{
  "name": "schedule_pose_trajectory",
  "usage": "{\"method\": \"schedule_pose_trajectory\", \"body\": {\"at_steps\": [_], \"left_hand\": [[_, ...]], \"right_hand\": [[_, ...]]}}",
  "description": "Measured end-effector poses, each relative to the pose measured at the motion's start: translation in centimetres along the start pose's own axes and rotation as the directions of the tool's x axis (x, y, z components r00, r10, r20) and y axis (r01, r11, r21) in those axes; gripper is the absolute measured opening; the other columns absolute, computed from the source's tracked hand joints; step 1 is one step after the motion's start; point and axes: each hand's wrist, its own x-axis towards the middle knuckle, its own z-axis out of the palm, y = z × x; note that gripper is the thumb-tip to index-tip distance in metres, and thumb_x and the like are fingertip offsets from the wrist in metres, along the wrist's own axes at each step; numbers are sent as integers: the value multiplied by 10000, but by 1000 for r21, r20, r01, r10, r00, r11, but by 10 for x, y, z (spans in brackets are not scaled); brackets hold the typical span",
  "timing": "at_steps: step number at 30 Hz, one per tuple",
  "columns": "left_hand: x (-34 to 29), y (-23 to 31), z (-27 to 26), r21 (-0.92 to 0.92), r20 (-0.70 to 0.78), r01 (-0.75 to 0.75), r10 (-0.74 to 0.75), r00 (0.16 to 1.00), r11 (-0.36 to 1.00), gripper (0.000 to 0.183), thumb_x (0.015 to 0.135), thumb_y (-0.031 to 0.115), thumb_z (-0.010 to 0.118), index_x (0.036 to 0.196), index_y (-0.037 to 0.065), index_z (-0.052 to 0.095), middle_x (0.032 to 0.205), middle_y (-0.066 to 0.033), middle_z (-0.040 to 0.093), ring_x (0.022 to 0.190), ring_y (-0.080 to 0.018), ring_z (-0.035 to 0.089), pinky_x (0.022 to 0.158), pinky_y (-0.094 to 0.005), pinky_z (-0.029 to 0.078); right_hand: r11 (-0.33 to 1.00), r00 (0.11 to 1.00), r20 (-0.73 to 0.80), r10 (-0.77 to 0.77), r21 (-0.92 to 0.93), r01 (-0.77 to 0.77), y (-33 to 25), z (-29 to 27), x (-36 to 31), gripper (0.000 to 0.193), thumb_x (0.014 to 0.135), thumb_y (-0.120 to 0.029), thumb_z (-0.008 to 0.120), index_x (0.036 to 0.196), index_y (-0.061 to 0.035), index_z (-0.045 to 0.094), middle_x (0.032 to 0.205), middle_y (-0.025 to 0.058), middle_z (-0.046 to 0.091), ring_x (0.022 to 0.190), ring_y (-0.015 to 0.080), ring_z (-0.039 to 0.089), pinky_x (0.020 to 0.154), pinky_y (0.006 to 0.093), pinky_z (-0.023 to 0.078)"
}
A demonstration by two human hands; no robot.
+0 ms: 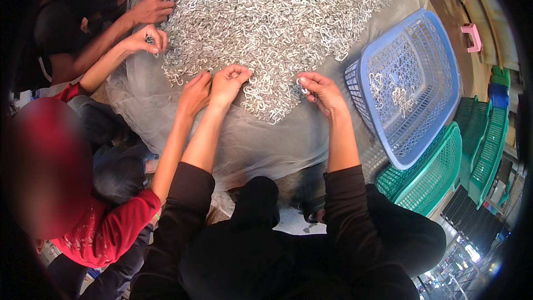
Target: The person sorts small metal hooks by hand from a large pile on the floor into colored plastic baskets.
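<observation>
being pinched between thumb and fingertips of the right hand: one metal hook. left hand nearly closed at the hook pile; grip can't be told. pile spread on translucent sheet, tip short of near edge, between hands.

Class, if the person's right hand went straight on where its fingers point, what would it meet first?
Probably the heap of silvery hooks, just left of the right hand, though depth is unclear here.
</observation>
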Motion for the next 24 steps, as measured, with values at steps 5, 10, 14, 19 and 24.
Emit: {"method": "schedule_pose_trajectory", "body": {"at_steps": [5,10,14,19,24], "left_hand": [[-21,35,-13,-236,272,221,-154,950,946,106,789,107,625,883,66,601,620,73,445,474,-11,320,399,-169,199],[-26,33,-21,-615,430,314,-27,903,723,154,793,107,562,933,55,525,816,-44,555,761,-139,551,545,-241,441],[-27,37,-12,-654,391,301,-30,920,694,177,808,138,566,955,56,512,845,-66,574,734,-165,570,582,-310,491],[-12,-4,-23,20,64,100,-101,993,995,270,776,269,650,903,44,571,679,-27,585,562,-128,539,558,-296,472],[-29,0,-4,731,-81,-51,160,984,680,291,690,306,712,855,84,619,654,-108,603,645,-242,601,620,-365,461]], "right_hand": [[961,994,105,-43,276,13,5,-6,2,124,815,-115,601,895,-20,592,759,12,555,649,76,479,480,195,348],[964,987,155,-49,267,6,3,6,27,166,823,-215,592,798,-52,569,732,21,543,629,97,483,490,199,358],[733,916,-202,-346,-668,129,3,36,63,281,731,-313,660,869,-76,598,776,62,620,697,195,572,637,306,451],[594,872,-233,-431,-801,80,-4,62,71,296,653,-336,711,846,-127,630,782,103,634,710,251,599,637,366,460],[994,992,69,-107,35,105,-10,24,35,181,748,-180,630,847,-43,566,725,55,592,556,136,479,495,267,387]]}}
